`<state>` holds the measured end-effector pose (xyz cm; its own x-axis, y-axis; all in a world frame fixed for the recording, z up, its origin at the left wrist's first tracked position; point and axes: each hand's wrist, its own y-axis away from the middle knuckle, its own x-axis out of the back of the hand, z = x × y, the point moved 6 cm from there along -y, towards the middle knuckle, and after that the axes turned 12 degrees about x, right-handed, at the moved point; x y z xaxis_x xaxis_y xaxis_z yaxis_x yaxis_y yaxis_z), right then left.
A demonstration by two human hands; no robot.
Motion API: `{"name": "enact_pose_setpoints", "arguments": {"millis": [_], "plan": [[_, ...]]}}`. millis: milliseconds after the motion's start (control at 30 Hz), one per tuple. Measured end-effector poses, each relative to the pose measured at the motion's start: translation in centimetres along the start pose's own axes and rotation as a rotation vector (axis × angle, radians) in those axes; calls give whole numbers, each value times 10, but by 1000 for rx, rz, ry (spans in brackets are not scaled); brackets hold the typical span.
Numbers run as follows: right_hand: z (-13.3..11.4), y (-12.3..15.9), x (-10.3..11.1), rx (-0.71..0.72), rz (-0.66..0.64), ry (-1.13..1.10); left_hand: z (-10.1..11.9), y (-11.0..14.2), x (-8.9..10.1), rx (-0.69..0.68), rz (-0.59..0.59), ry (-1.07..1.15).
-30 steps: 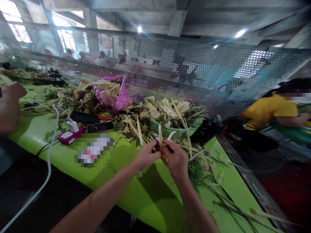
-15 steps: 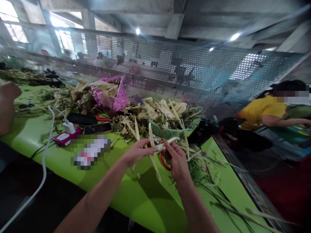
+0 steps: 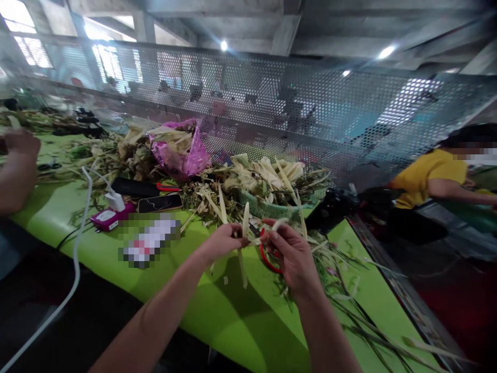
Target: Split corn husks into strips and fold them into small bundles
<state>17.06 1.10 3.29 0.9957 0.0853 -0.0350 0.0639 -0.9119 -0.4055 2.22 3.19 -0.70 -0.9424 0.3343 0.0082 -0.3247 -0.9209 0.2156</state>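
Observation:
My left hand [image 3: 225,239] pinches a pale husk strip [image 3: 246,220] that stands upright above its fingertips. A longer, thin end [image 3: 243,269] of husk hangs below the same fingers. Opposite it, my right hand [image 3: 293,254] is closed on the far part of the pale husk, whose curled end [image 3: 279,224] shows over the fingers. A short stretch of husk spans the gap between both hands. A red loop [image 3: 267,259], like a scissor handle, shows beside my right fingers; I cannot tell whether they hold it.
Behind my hands is a green basket [image 3: 267,208] heaped with dry husks. A pink plastic bag [image 3: 198,155] of husks, a phone [image 3: 160,203] and a magenta charger box [image 3: 112,216] with a white cable lie leftward. Another person's hand [image 3: 19,145] works far left; someone in yellow [image 3: 438,171] sits right.
My hands were close together over the husk; they have moved apart, the right one to the right. A husk end has come to hang below my left fingers.

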Motion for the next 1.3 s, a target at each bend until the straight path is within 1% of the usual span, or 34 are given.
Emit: {"name": "enact_pose_setpoints", "arguments": {"millis": [100,267,333,400,500,633,767,933,1167,1300], "plan": [[0,1,-4,40,-69,167,2,1,1,-60,66,-63],[-7,3,-13,233,-214,579,0,1,5,-103,155,-284],[-9,4,-15,278,-240,682,1,2,6,-134,190,-364],[-10,4,-17,293,-247,753,4,4,6,-158,215,-420],[-10,5,-18,306,-244,841,8,8,3,-188,223,-482],[-11,6,-21,360,-258,918,13,13,0,-240,221,-543],[-13,8,-24,410,-279,989,12,15,-4,-289,194,-580],[-17,9,-24,445,-272,997,11,15,-6,-311,181,-570],[-16,10,-33,498,-368,937,12,16,-10,-356,147,-591],[-16,11,-36,486,-430,939,11,15,-11,-337,139,-607]]}}
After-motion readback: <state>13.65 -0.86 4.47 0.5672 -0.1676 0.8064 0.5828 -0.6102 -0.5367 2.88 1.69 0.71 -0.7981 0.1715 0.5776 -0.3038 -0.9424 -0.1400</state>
